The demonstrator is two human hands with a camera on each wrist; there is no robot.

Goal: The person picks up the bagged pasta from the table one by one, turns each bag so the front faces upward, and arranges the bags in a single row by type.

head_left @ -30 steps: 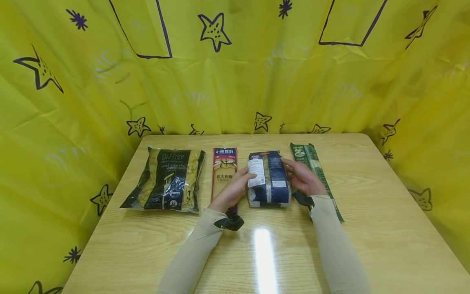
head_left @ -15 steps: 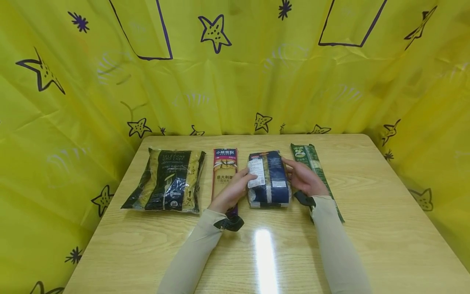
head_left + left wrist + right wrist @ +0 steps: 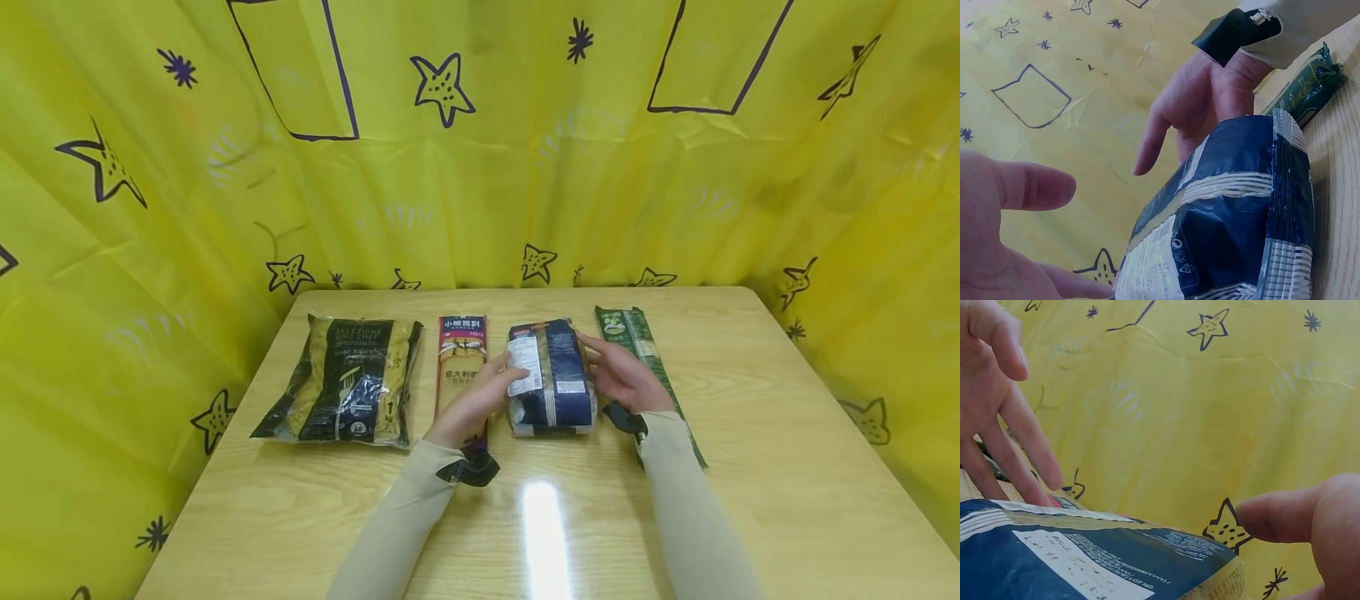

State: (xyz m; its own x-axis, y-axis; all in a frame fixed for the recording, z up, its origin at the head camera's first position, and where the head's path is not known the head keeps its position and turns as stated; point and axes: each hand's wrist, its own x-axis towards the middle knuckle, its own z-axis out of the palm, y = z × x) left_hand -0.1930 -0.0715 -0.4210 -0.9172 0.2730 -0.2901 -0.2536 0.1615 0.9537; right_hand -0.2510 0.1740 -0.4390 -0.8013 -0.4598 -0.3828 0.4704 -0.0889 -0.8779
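Note:
A dark blue pasta bag [image 3: 558, 408] with a white label lies on the table, its printed back side up. My left hand [image 3: 477, 398] is at the bag's left side, thumb raised and fingers fairly straight. Opposite it, my right hand [image 3: 624, 373] stands at the right side, fingertips by the upper right edge. In the left wrist view, the left thumb [image 3: 1038, 186] is clear of the blue bag [image 3: 1229, 231]. The right wrist view likewise shows the right thumb [image 3: 1279, 515] off the packaging. Whether the hidden lower fingers touch it is hard to tell.
Under my left forearm lies a slim spaghetti packet [image 3: 460, 367], purple and pink. Further left sits a large black pasta bag [image 3: 356, 383]. A long green packet [image 3: 637, 333] lies partly beneath my right arm. Yellow curtain [image 3: 480, 183] surrounds the wooden table [image 3: 765, 467].
The head view has tilted slightly, so everything sits a little lower in it. Both hands and the bags keep about the same positions relative to one another.

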